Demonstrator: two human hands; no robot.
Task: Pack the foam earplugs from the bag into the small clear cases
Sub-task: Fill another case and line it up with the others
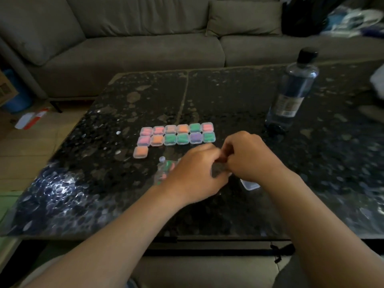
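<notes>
water bottle (291, 90) upright on dark table (207, 96) | grey sofa (124, 48) behind | cushion (245, 17) on sofa

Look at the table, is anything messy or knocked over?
Nothing stands out. The filled cases sit in neat rows, the water bottle stands upright, and the earplug bag lies by the left hand. Nothing looks spilled.

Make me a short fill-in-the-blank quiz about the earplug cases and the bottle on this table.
The back row of filled cases holds ___ cases.
The lone case in the front row holds ___ earplugs.
The water bottle has a ___ cap.
Missing words: six; orange; black.
</notes>
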